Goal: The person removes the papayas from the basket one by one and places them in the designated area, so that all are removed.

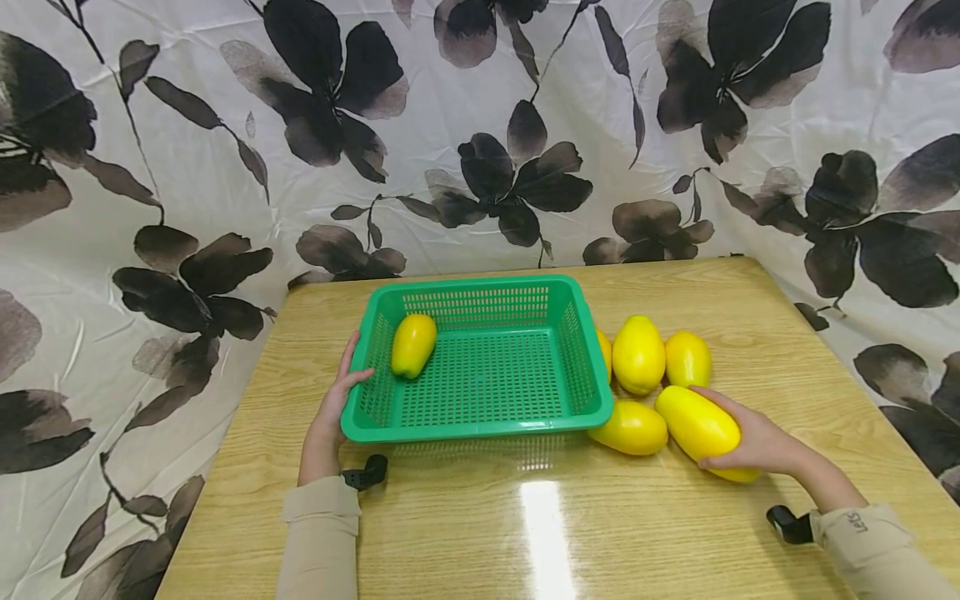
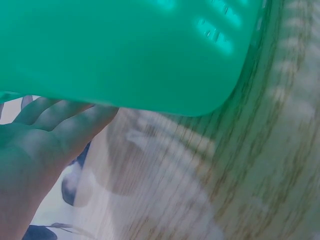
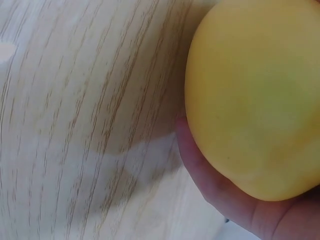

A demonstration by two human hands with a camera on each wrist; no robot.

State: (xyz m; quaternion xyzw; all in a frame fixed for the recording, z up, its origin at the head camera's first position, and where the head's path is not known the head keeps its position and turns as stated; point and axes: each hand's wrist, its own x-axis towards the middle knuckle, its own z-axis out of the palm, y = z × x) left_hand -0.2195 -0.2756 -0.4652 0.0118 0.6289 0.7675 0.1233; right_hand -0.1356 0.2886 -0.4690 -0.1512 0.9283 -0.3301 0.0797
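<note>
My left hand (image 1: 330, 412) holds the left side of a green plastic basket (image 1: 480, 429), thumb over the rim and fingers along the outer wall. In the left wrist view, the fingers (image 2: 75, 122) reach under the basket's rim. One yellow mango (image 1: 413, 346) lies inside the basket at its left end. To the right of the basket, my right hand (image 1: 761, 442) grips another yellow mango (image 1: 697, 419), with fingers over its far side and thumb on its near side. That mango (image 3: 260, 100) fills much of the right wrist view. Part of another yellow mango (image 1: 738, 475) shows beneath it.
Several more yellow mangoes (image 1: 639, 354) lie close together on the wooden table (image 1: 450, 525), right of the basket. One (image 1: 632, 427) sits by the basket's near right corner; another (image 1: 604, 357) is partly hidden behind its wall. A flower-patterned cloth (image 1: 465, 92) hangs behind the table.
</note>
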